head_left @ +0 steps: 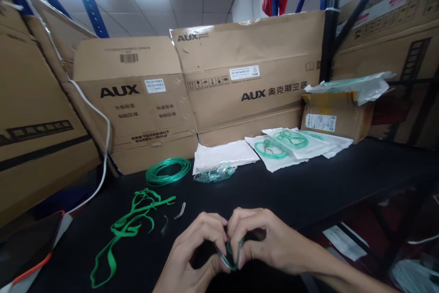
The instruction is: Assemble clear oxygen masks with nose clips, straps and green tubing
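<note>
"Head view: what are the two hands doing?"

"Left hand (197,247) and right hand (259,236) are both pinching a small, curved, green-edged piece of thin, plastic-looking material (230,265). Fingers and thumbs are closing on its opposite sides, low in the picture, just over the near edge of the black, flat-topped worktop (274,192). The fingers are hiding much of it, so I'm not telling its full shape."

"How are you expecting it to handle?"

"I'm judging it light and bendy, perhaps a little slippery, and not very fragile. I'd be holding it by its two side edges, as the fingertips are doing, without squeezing hard."

"And what are you counting around it?"

"Two small, slim strips are lying beyond the left hand: a pale curved one (180,210) and a thinner, clear-looking one (165,225). Left of them, a tangle of flat, bright green bands (120,226) is spreading out; I'm failing to count those. Behind it, one coil of translucent green tubing (166,180) is resting. One clear, greenish plastic mask-like piece (214,175) is lying against one stack of white, flat packets (224,155), number unclear. To their right, at least three white packets with green coils (274,162) are overlapping."
</note>
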Demonstrator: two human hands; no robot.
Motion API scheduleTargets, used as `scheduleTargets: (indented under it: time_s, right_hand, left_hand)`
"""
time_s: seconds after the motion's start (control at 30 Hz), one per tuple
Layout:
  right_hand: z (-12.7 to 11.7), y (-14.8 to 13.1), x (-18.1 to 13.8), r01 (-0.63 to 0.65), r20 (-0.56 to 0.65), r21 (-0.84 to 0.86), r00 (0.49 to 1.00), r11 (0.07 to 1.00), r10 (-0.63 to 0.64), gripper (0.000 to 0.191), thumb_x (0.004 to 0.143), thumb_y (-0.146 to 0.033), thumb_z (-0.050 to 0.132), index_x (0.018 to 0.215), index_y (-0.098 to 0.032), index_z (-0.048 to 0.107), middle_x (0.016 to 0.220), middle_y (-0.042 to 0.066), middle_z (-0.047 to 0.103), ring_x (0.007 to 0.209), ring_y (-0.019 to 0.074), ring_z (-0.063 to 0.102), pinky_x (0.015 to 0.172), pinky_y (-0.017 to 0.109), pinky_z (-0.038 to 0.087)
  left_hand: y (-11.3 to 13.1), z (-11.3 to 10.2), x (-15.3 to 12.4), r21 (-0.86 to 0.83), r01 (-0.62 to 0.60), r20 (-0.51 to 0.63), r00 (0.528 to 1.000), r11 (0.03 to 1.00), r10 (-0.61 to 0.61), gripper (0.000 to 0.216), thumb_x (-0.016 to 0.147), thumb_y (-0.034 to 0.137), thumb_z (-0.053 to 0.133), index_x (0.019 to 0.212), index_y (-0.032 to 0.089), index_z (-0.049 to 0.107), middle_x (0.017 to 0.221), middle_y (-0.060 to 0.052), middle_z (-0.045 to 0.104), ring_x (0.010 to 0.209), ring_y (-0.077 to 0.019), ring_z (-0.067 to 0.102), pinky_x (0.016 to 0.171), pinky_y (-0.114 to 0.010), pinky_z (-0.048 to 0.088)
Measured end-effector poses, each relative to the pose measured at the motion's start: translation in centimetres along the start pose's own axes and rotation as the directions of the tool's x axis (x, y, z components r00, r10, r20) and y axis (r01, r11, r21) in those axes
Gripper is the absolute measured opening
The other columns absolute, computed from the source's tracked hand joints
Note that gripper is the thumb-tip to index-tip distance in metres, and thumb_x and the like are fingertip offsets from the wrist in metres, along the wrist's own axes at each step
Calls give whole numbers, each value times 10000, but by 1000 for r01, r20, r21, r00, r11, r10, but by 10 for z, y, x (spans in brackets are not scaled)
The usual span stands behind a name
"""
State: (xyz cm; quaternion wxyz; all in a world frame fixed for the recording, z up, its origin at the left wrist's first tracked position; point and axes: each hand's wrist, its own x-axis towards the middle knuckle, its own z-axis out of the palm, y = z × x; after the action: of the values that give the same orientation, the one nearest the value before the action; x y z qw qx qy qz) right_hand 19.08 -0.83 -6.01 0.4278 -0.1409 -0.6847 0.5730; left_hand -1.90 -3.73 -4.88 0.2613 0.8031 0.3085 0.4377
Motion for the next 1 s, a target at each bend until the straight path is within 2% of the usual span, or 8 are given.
scheduleTargets:
  time_s: [0.13,0.3,0.63,0.83,1.0]
  right_hand:
    - [0,-1,1,-6,-8,3,1000,1000,6,198,804,-351,866,713,-192,791,844,5,651,834,149,612,817,306,473]
    - [1,-2,2,-7,8,-26,1000,1000,8,228,811,-351,861,679,-190,768,804,5,639,832,161,599,800,316,461]
    - [1,-1,3,35,14,-93,999,995,-34,286,847,-395,830,703,-170,728,824,38,671,876,199,594,881,371,437]
    - [0,-1,2,42,3,-34,999,999,-42,294,829,-410,842,716,-168,718,836,28,647,861,187,588,856,352,429]
    - [0,-3,-1,25,7,-52,1000,998,-25,304,838,-431,829,728,-174,711,837,24,635,869,191,584,857,353,421]
  left_hand:
    - [5,0,-1,-32,78,22,997,996,-77,285,961,483,674,824,233,661,935,-45,690,1040,-230,636,928,-294,508]
    - [5,0,-3,-84,93,64,994,992,-88,283,966,490,659,848,234,654,972,-57,671,1036,-238,638,953,-327,516]
    - [5,3,-2,69,-19,35,999,997,17,265,1004,487,597,881,254,619,978,-31,653,1057,-233,610,985,-303,465]
    - [-1,7,-4,159,-98,6,995,982,98,244,1045,452,529,923,252,595,964,-40,639,1037,-232,606,885,-289,498]
    - [-1,7,-5,172,-112,-1,994,979,114,221,1044,425,541,926,250,606,953,-49,646,1035,-242,616,884,-306,507]
